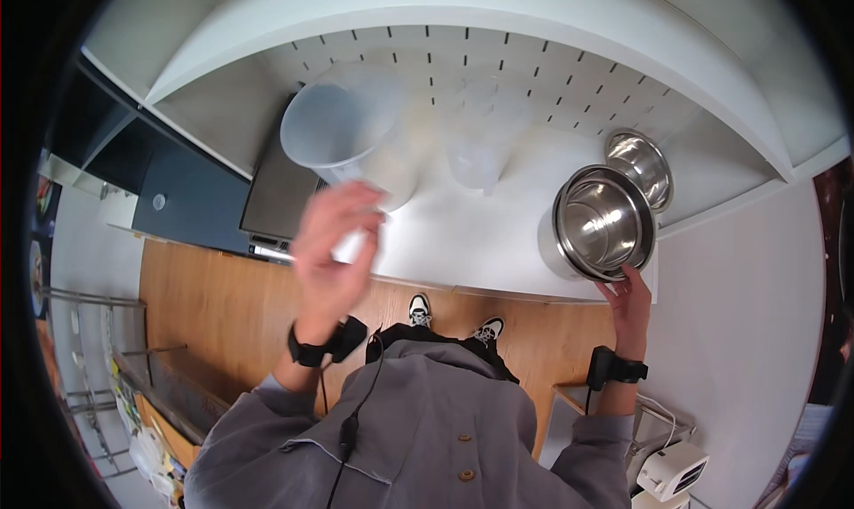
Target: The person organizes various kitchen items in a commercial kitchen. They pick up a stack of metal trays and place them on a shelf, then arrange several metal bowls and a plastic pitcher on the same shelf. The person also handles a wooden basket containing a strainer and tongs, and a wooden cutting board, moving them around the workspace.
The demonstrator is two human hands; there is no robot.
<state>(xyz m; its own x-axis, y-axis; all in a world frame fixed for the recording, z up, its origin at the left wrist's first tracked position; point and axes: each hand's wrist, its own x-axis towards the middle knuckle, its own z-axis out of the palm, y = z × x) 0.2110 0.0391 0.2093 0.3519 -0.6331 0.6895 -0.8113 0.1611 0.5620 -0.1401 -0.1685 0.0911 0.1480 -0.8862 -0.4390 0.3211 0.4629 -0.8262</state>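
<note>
My left hand [337, 242] is blurred, with fingers curled and a gap between thumb and fingers, just below a large translucent plastic jug [333, 125]; whether it touches the jug's handle I cannot tell. A second translucent plastic jug [477, 162], partly blurred, stands to the right of the first. At the right of the white counter, my right hand [627, 295] grips the near rim of nested stainless steel bowls or pots [600, 222]. Behind them a further steel bowl [640, 165] leans close to the side wall.
A white shelf edge [454, 18] arches over the white counter [440, 249], with a slotted pegboard [480, 55] at the back. A dark metal appliance [273, 188] stands at the left. A white toaster [674, 470] is at the lower right, below counter height.
</note>
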